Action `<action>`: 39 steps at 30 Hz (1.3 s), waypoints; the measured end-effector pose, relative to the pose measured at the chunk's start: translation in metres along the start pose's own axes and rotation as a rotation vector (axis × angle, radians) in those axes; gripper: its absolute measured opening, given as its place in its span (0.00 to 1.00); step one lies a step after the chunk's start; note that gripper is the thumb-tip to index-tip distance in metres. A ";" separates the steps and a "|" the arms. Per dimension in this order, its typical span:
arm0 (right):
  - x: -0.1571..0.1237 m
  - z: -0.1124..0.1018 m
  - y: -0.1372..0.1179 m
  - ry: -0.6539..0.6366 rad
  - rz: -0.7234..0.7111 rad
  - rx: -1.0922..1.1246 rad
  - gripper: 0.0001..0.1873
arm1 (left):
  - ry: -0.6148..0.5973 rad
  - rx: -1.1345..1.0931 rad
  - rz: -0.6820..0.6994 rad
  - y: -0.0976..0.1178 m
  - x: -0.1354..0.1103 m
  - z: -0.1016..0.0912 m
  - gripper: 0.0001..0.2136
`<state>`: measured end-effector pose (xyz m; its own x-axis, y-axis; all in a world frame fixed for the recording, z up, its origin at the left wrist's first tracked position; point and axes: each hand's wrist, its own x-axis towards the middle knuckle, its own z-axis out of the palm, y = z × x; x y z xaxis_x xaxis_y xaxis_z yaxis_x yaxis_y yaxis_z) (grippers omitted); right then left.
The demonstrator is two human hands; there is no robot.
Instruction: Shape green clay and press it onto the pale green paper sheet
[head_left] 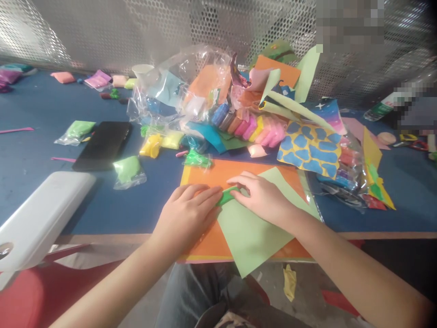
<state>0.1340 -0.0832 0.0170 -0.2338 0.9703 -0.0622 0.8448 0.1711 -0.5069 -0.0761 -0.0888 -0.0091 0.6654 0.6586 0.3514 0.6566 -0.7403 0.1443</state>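
Observation:
A strip of green modelling clay (227, 196) lies between my hands on the paper. My left hand (186, 218) presses its fingers on the strip's left end, and the fingertips of my right hand (262, 200) pinch its right end. Under both hands, a pale green paper sheet (249, 237) lies across an orange card (211, 182) at the blue table's front edge. The strip's underside is hidden.
Opened bags of green clay (128, 172) and yellow clay (150, 146) lie near a black phone (102, 146). Packs of coloured clay (239, 125), plastic wrappers and a blue-patterned yellow sheet (309, 150) are heaped behind. A white plastic object (41, 214) juts in at lower left.

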 end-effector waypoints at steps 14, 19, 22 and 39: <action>0.000 -0.005 0.013 -0.019 -0.247 -0.103 0.12 | -0.020 0.020 -0.138 0.011 0.015 0.002 0.11; 0.004 -0.004 0.020 0.004 -0.330 -0.104 0.12 | -0.009 -0.020 0.172 0.005 0.006 0.005 0.17; -0.003 0.004 0.023 0.102 -0.493 -0.142 0.18 | -0.090 -0.070 0.196 0.001 0.001 0.004 0.21; -0.030 0.016 0.031 0.008 -0.575 -0.413 0.39 | -0.198 -0.091 0.187 -0.006 -0.004 0.000 0.24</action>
<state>0.1598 -0.1096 -0.0109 -0.6956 0.7074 0.1249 0.7022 0.7063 -0.0896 -0.0823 -0.0870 -0.0109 0.8343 0.5164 0.1930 0.4874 -0.8545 0.1793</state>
